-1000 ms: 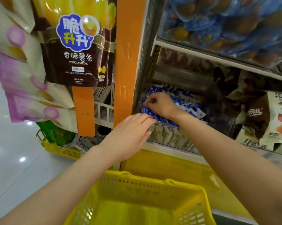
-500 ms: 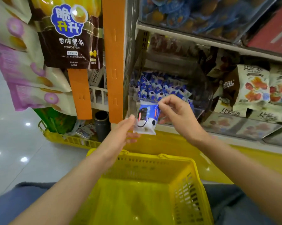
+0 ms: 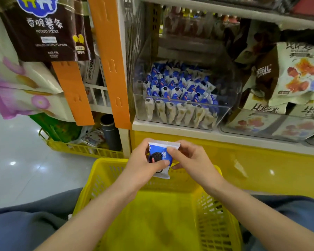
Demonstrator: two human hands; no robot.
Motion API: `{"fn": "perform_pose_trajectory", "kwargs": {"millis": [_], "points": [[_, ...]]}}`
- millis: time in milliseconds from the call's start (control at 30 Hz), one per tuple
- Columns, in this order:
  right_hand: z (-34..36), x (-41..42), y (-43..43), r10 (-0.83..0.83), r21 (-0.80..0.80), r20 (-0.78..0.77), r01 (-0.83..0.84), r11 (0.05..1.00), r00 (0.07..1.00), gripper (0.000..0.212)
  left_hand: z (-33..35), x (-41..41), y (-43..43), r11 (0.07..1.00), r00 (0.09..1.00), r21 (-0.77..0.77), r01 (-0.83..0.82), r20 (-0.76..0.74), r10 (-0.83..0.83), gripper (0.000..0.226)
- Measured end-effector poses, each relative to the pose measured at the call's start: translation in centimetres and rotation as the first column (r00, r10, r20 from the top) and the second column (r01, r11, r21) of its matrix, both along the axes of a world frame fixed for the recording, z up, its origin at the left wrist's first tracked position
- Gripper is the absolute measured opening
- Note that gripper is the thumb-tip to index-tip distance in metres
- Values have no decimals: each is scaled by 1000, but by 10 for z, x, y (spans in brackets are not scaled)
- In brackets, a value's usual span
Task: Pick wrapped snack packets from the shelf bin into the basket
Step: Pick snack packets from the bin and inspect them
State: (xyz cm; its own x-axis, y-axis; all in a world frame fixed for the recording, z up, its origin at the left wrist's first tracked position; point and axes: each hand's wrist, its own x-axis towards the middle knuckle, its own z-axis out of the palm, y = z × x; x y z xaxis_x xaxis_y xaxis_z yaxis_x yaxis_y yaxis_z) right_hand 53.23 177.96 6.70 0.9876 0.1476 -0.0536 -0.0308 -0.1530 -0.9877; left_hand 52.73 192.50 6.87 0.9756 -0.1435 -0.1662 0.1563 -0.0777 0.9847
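The brown bag (image 3: 44, 33) at top left reads "POTATO STICKS". The print on the blue-and-white packet (image 3: 160, 156) is too blurred to read. Each grip pinches the packet, the left hand (image 3: 145, 163) at its left side and the right hand (image 3: 190, 160) at its upper right. It is over the far rim of the yellow basket (image 3: 215, 223), below the clear bin (image 3: 225, 113).

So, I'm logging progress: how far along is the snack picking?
Done: one blue packet is out of the clear bin. In hand: left hand and right hand hold it over the yellow basket. Left: drop it in; basket shows none yet, bin holds many.
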Motion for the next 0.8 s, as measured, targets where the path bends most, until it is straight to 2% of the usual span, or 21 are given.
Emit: {"fn": "perform_pose_trajectory", "kwargs": {"millis": [100,200,300,400,500,600,633,700,767,800], "points": [[-8,7,-3,-30,-71,25,32,997,999,14,-7,2,-4,1000,1000,-19,22,-10,-22,29],[-16,8,-5,-18,-148,71,28,989,997,15,-10,1,-4,998,998,-55,3,-65,-6,4],[-23,5,-5,15,-218,131,14,976,991,16,-18,3,0,999,999,42,-9,-43,11,24],[-28,-1,-5,29,-330,239,53,942,971,16,-21,2,2,996,999,88,10,-50,-5,29],[-26,-6,-7,115,-466,415,102,879,902,3,-22,0,2,999,995,37,30,-100,-26,30],[-25,-6,-12,268,-605,570,176,777,776,11,-23,-3,1,999,990,2,34,-136,-33,30],[-25,-7,-12,268,-595,569,165,787,777,10,-23,-4,1,1000,989,-13,27,-145,-29,29],[-25,-9,-10,160,-484,481,109,868,862,4,-23,-6,1,999,988,-45,28,-151,-34,23],[-27,-8,-8,-3,-333,318,115,936,948,13,-23,-7,2,998,986,-58,34,-162,-43,7],[-28,-8,-7,-77,-253,217,132,958,973,18,-25,-7,2,998,984,-50,30,-174,-38,11]]}}
